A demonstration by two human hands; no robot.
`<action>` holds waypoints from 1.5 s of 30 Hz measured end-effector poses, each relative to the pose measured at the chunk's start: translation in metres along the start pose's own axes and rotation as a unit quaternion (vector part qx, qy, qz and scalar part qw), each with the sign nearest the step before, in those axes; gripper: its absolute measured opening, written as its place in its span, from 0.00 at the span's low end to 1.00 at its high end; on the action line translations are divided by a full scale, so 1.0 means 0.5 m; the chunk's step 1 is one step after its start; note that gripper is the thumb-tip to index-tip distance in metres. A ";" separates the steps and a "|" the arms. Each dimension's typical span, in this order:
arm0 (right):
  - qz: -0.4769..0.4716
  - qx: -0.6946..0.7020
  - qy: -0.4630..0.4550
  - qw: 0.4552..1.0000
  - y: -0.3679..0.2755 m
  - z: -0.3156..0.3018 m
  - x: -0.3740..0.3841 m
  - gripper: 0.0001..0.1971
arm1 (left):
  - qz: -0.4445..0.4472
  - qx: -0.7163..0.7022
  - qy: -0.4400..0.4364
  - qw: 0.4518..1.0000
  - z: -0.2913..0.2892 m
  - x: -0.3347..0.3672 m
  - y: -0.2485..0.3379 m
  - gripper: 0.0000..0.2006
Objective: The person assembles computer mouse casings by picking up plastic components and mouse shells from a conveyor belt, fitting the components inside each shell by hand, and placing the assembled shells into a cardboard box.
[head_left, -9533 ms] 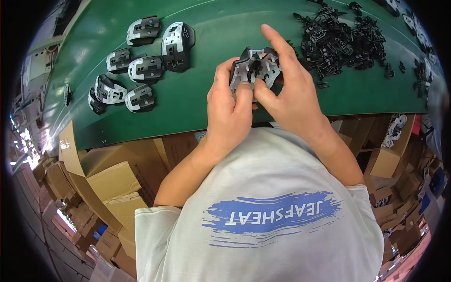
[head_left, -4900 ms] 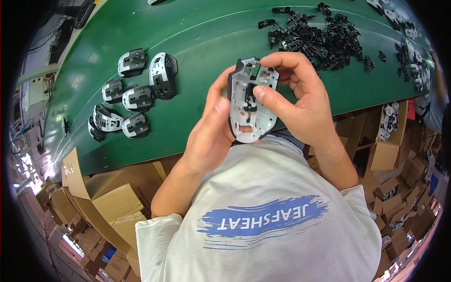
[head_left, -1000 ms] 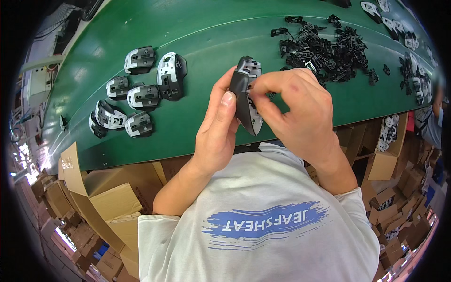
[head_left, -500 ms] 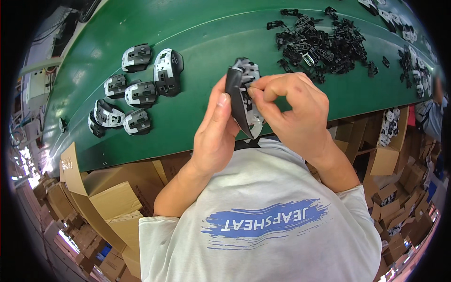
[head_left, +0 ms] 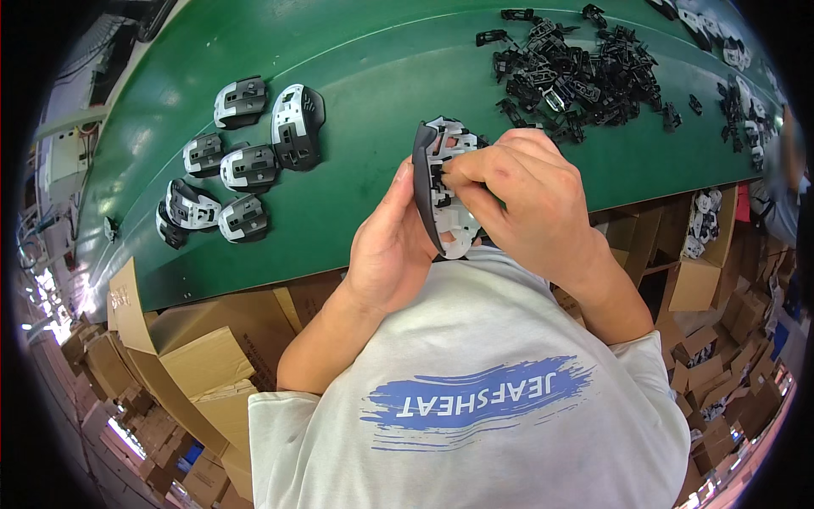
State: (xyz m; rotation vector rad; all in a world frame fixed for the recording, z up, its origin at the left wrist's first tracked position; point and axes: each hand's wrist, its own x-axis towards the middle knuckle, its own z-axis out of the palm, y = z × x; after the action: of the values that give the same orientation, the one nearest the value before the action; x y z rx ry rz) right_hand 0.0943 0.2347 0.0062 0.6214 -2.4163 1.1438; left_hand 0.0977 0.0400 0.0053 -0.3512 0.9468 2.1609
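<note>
A computer mouse shell (head_left: 437, 191), dark outside with white ribbed plastic inside, stands on edge above the near side of the green table. My left hand (head_left: 392, 246) holds it by its dark outer side, thumb along the edge. My right hand (head_left: 530, 191) is closed in a pinch, thumb and forefinger at the white inner side of the shell. A bit of black shows at those fingertips, but the fingers hide most of it, so its kind cannot be made out.
Several black-and-white mouse shells (head_left: 250, 168) lie on the green table (head_left: 373, 93) at the left. A heap of small black plastic parts (head_left: 585, 76) is at the far right, with more white parts (head_left: 750, 110) beyond. Cardboard boxes (head_left: 208, 356) stand below the near edge.
The shell has tilted, so more of its white inside shows. My right hand has shifted slightly left and nearer, fingertips now farther into the shell. My left hand still holds it.
</note>
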 end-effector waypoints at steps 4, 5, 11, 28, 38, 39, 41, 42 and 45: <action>-0.015 0.022 0.059 0.998 0.001 0.004 -0.004 0.11 | 0.013 -0.053 -0.001 0.999 0.003 0.002 0.000 0.26; -0.016 0.022 0.058 0.998 0.004 -0.002 -0.006 0.11 | 0.010 -0.067 -0.022 0.997 0.008 0.001 0.004 0.26; 0.244 0.223 0.040 0.943 -0.003 -0.008 -0.016 0.22 | -0.024 -0.136 -0.150 0.979 -0.023 0.010 -0.003 0.30; 0.160 0.110 -0.053 0.980 -0.018 0.032 -0.016 0.36 | 0.168 0.178 0.111 0.963 -0.011 0.020 -0.029 0.20; 0.133 0.070 0.051 0.987 -0.018 0.114 -0.048 0.36 | 0.253 0.326 0.141 0.900 -0.036 0.026 -0.054 0.19; 0.131 0.069 0.052 0.988 -0.025 0.112 -0.047 0.35 | 0.275 0.346 0.141 0.886 -0.041 0.027 -0.059 0.19; 0.127 0.073 0.052 0.988 -0.036 0.104 -0.041 0.34 | 0.297 0.366 0.145 0.870 -0.038 0.022 -0.055 0.19; 0.130 0.074 0.040 0.988 -0.041 0.091 -0.038 0.34 | 0.287 0.353 0.140 0.879 -0.030 0.018 -0.051 0.19; 0.148 0.080 0.024 0.985 -0.049 0.078 -0.034 0.34 | 0.280 0.353 0.134 0.883 -0.022 0.013 -0.048 0.19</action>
State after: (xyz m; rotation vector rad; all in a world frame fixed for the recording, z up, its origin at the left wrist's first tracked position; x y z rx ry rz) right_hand 0.1152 0.1935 -0.0106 0.2805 -2.4498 1.4639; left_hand 0.1101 0.0462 -0.0179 0.0009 2.1129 2.0758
